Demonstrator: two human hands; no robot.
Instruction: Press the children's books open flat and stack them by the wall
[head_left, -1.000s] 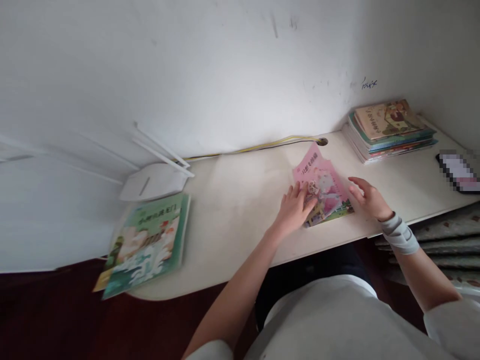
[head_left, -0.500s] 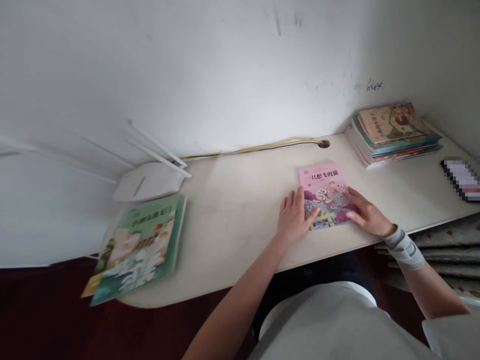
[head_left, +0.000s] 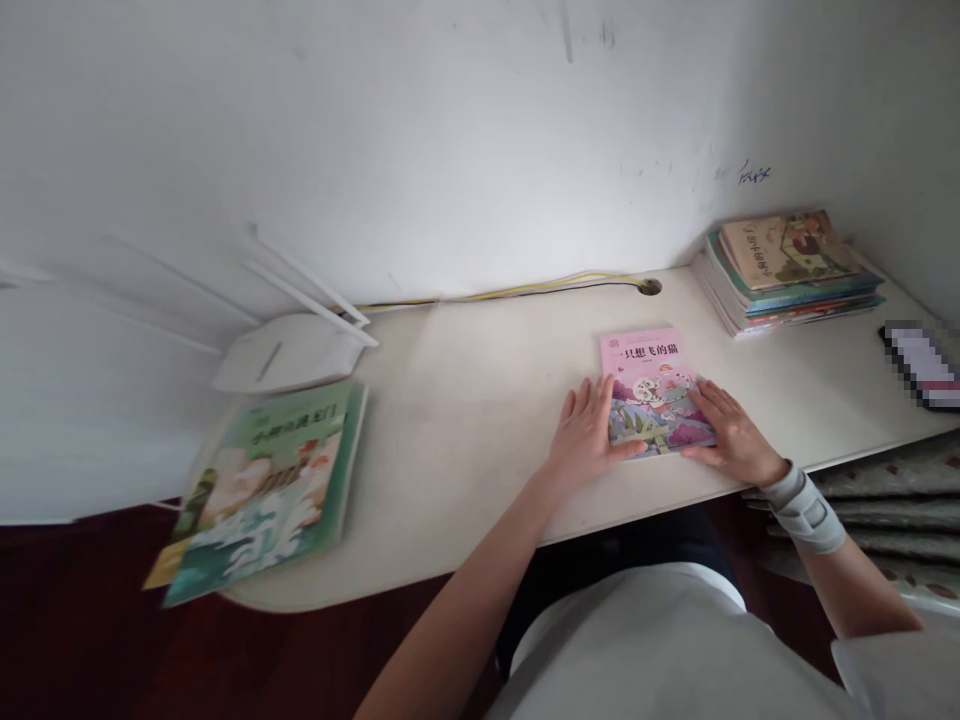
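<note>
A thin pink picture book (head_left: pixel 651 385) lies flat and closed on the pale desk (head_left: pixel 480 400), near its front edge. My left hand (head_left: pixel 589 432) rests open at the book's left edge, fingers flat and touching the cover. On the book's lower right corner lies my right hand (head_left: pixel 729 434), fingers spread flat; a grey brace wraps that wrist. Neither hand grips the book.
A stack of picture books (head_left: pixel 787 268) sits in the far right corner by the wall. A green-covered book (head_left: pixel 270 485) overhangs the desk's left front edge, beside a white router (head_left: pixel 289 348). A yellow cable (head_left: pixel 525 291) runs along the wall. A phone (head_left: pixel 924 362) lies at right.
The pink book was tilted and partly lifted a second ago; now it lies flat and square to me. Both hands have settled onto its lower corners.
</note>
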